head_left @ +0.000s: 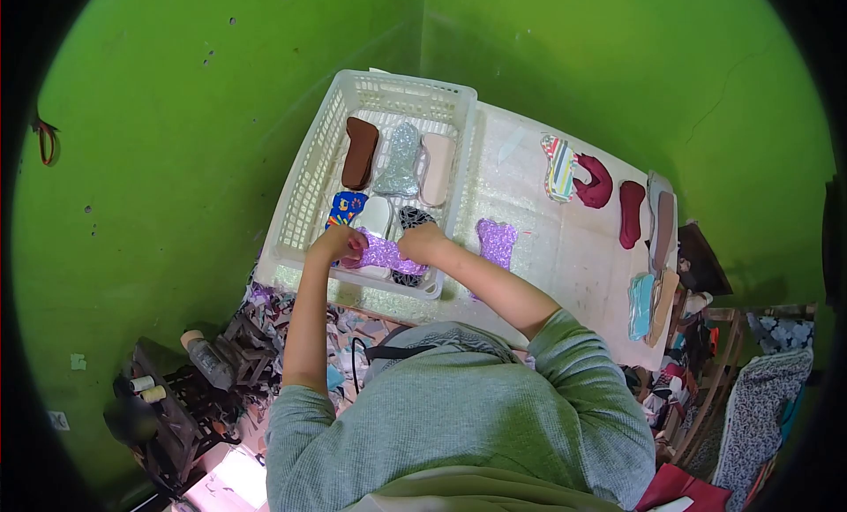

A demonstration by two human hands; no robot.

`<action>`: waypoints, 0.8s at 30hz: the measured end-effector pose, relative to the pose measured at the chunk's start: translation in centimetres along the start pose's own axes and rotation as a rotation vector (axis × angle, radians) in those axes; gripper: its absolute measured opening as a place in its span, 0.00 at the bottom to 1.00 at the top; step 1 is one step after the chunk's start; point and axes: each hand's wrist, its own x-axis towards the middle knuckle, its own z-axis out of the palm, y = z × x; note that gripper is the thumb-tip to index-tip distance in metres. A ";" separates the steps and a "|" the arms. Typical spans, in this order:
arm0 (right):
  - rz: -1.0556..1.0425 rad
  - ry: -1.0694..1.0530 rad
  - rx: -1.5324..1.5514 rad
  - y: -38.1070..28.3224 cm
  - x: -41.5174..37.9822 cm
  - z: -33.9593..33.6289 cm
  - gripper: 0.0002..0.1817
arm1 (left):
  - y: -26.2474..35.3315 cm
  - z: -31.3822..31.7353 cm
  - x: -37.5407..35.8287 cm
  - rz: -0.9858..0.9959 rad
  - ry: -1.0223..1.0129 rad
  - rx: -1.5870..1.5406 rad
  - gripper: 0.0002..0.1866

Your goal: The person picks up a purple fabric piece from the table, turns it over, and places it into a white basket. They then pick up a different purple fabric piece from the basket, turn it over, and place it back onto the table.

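A purple glittery cut-out piece (386, 255) with a wavy outline stretches between my two hands, low over the near end of a white plastic basket (304, 176). My left hand (339, 244) pinches its left end, and my right hand (423, 243) is closed at its right end. Under and around it lie a blue patterned piece (347, 208), a white piece (377, 216) and a black-and-grey patterned piece (415, 217). Farther back in the basket are stacks of brown (360, 152), silver glittery (401, 163) and beige (438, 169) pieces.
On the white table (547, 265) to the right lie more purple glittery pieces (497, 242), a striped stack (558, 169), maroon pieces (631, 214) and turquoise pieces (640, 306). Scraps (291, 322) cover the floor. A machine with thread spools (146, 388) stands at the lower left.
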 end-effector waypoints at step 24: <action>0.463 0.985 0.957 5.0 -19.8 8.7 0.09 | 20.7 14.2 -1.4 0.632 0.255 -0.196 0.09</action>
